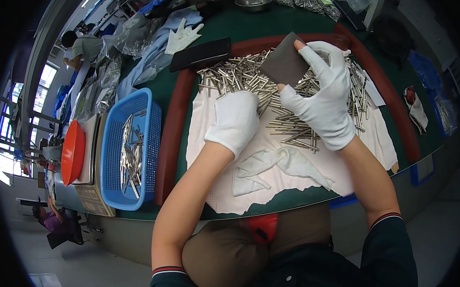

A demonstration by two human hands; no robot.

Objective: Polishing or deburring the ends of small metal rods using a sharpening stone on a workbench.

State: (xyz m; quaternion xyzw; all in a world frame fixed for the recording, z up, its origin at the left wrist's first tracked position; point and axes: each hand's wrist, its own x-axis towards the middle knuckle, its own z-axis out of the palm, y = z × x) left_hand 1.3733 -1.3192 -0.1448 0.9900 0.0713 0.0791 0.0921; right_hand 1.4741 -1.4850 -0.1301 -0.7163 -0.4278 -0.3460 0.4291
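Note:
Both my hands wear white gloves. In my right hand [324,90] is a thin dark grey square sheet [286,63], gripped at its edges between the bare tips of the thumb and a finger and raised above the metal pins. My left hand [235,118] is curled into a fist at the near left side of the pile, back upward; its fingers are hidden, so what it may hold does not show. A heap of shiny metal pins [292,126] spreads over a pale pink cloth [211,183]. A crumpled white cloth [278,163] lies nearer to me.
Dark red raised edging [169,141] borders the work area. Left of it stand a blue basket [150,170] holding more pins, and a scale [94,195] with an orange bowl [73,152]. Beyond are a black tray [200,54], a spare white glove [184,37] and a metal bowl [254,2].

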